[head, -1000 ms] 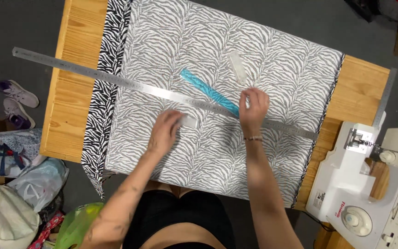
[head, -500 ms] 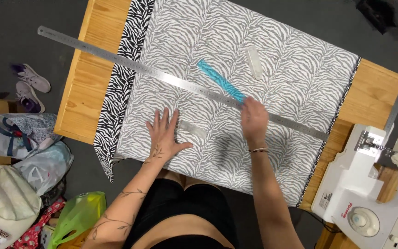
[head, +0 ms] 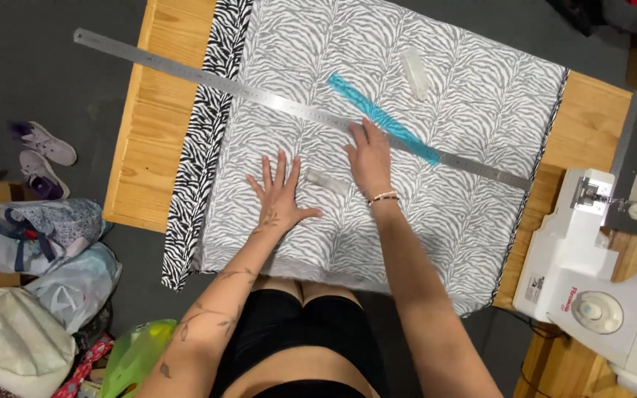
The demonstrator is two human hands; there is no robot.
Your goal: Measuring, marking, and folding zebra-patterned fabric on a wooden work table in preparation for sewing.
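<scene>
Zebra-print fabric (head: 451, 103) is spread over a wooden table (head: 158, 110). A long metal ruler (head: 208, 77) lies slanted across it, with a short turquoise ruler (head: 388, 121) crossing it. My left hand (head: 280, 193) rests flat on the fabric with fingers spread. My right hand (head: 369, 156) lies flat just below the metal ruler, fingertips touching its edge. A small pale piece, perhaps chalk (head: 326, 180), lies between the hands. Another pale translucent object (head: 414, 72) sits on the fabric farther back.
A white sewing machine (head: 599, 273) stands at the table's right end. Shoes (head: 42, 155), bags (head: 46, 236) and a green plastic bag (head: 134, 354) lie on the dark floor at left. A darker zebra strip (head: 200, 147) hangs along the fabric's left edge.
My right hand has slid left along the metal ruler, closer to my left hand. My left hand stays spread on the fabric. The view has shifted to the left.
</scene>
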